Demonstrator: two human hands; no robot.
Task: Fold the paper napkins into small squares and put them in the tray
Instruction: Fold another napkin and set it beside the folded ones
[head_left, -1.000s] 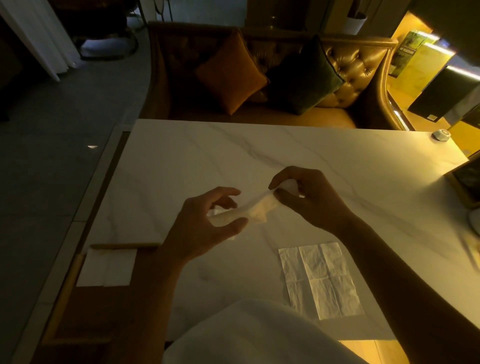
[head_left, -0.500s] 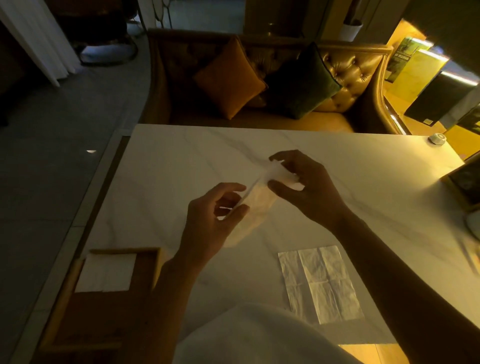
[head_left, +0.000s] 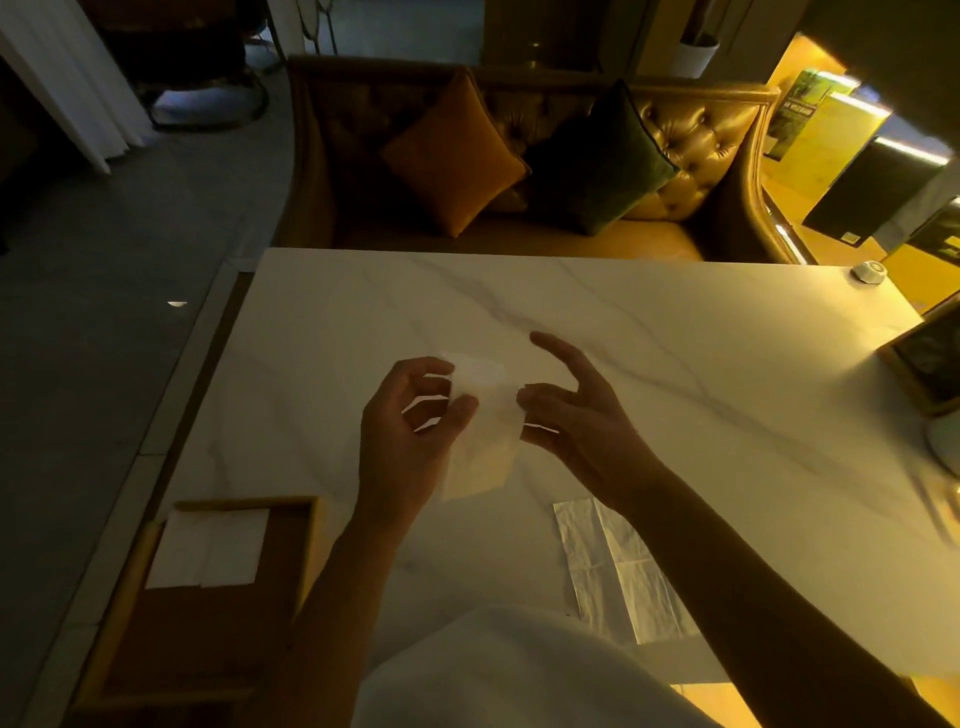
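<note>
**Asker:** What do the hands hold?

**Describer:** The left hand (head_left: 410, 431) pinches a white paper napkin (head_left: 483, 436) near its upper left edge, thumb against curled fingers. The napkin hangs down from that pinch, partly folded. It appears to be lifted clear of the marble table (head_left: 675, 364).

**Asker:** And the other hand?

**Describer:** The right hand (head_left: 576, 415) sits just right of the pinch, with the forefinger stretched out and the other fingertips at the napkin's right edge. In this dim light it cannot be told whether they grip the paper or only touch it.

**Asker:** Which step is this?

**Describer:** Likely mid-fold. The sheet is a tall strip, not yet a small square.

**Asker:** What does the next move call for?

**Describer:** Probably bringing the hanging lower end up to the pinch with the edges matched, then pressing the crease. After that the napkin goes to the wooden tray (head_left: 244, 504), down and left of the grip, where one folded napkin (head_left: 208, 545) lies. A flat napkin (head_left: 618, 566) lies on the table, down and right of the grip.
</note>
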